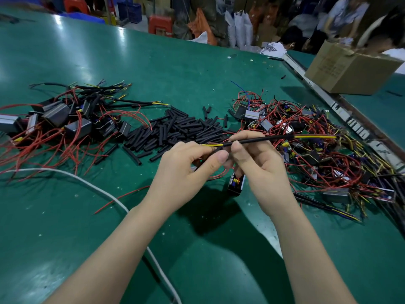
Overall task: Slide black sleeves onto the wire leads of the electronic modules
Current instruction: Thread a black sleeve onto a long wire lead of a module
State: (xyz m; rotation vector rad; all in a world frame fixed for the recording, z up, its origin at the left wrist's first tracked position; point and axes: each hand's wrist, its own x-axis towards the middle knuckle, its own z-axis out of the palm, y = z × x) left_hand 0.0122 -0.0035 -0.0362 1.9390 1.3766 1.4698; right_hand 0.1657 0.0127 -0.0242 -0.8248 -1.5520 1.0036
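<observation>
A: At the middle of the green table (153,69), head view: state the condition of both hands.

B: The left hand (186,170) has its fingers curled, with thumb and forefinger pinching the near end of the black sleeve (258,140). The right hand (258,163) also pinches this sleeve, just beside the left fingertips. The 2 hands are close together, above the table surface.

A: Location of the lead?

B: The yellow wire lead (315,136) passes through the sleeve. It projects from the far end toward the right, and a short yellow tip shows at the near end beside the left thumb. The sleeve runs roughly level, rising slightly to the right.

A: And the module?

B: 1 electronic module (236,184) sits below the right hand, partly hidden by it. Whether it touches the table cannot be told.

A: Surrounding stock?

B: A heap of loose black sleeves (175,128) lies behind the hands. A pile of sleeved modules (65,119) lies at left. A tangle of modules with red wires (317,154) lies at right. A cardboard box (350,69) stands at far right. A white cable (87,178) crosses the near table under the left forearm.
</observation>
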